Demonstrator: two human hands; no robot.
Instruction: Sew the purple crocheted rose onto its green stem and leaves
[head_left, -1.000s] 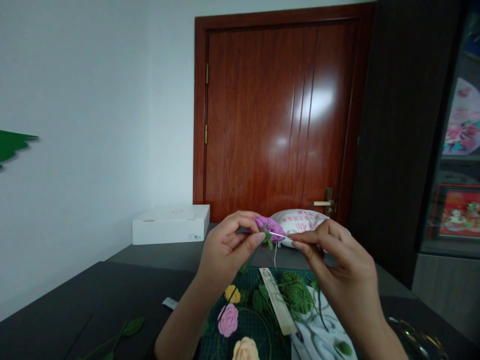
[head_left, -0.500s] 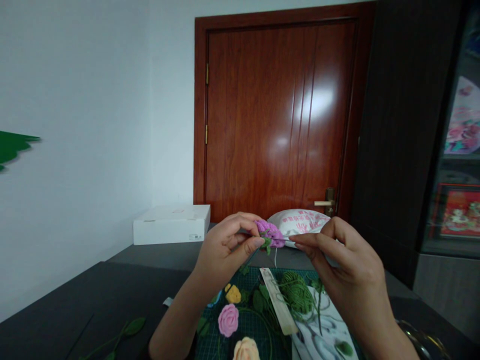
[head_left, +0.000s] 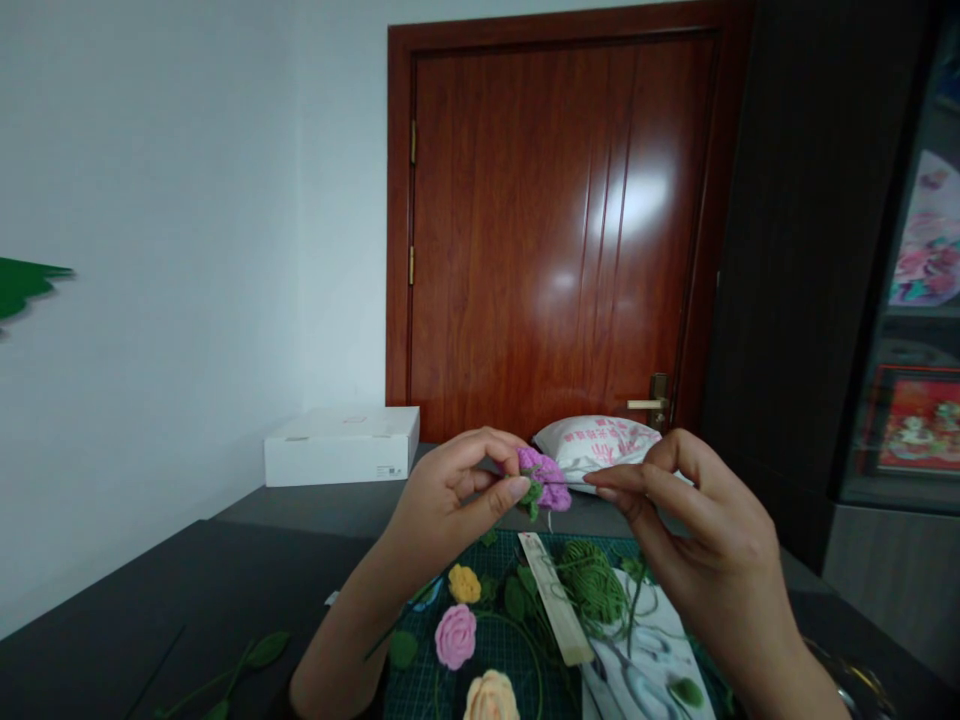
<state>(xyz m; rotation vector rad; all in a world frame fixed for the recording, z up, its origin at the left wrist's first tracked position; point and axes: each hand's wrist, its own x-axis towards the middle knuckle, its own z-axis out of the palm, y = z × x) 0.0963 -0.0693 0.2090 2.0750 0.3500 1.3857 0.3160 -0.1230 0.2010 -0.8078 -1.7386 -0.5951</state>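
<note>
Currently left hand (head_left: 450, 495) pinched shut on purple crochet flower (head_left: 546, 476), held up above the cutting mat (head_left: 491, 655). Right hand (head_left: 697, 520) fingertips closed on what looks like a needle (head_left: 576, 484), lying roughly horizontal, pointing left into the flower; flower sits between both hands, left nearer

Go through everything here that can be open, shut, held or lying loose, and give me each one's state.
left hand: pinched shut on the purple crocheted flower, held in the air
right hand: fingertips pinched on a thin needle at the flower
door: closed
white box: lid shut
green yarn ball: loosely wound, lying on the cutting mat
pink crocheted rose: lying flat on the mat
</note>
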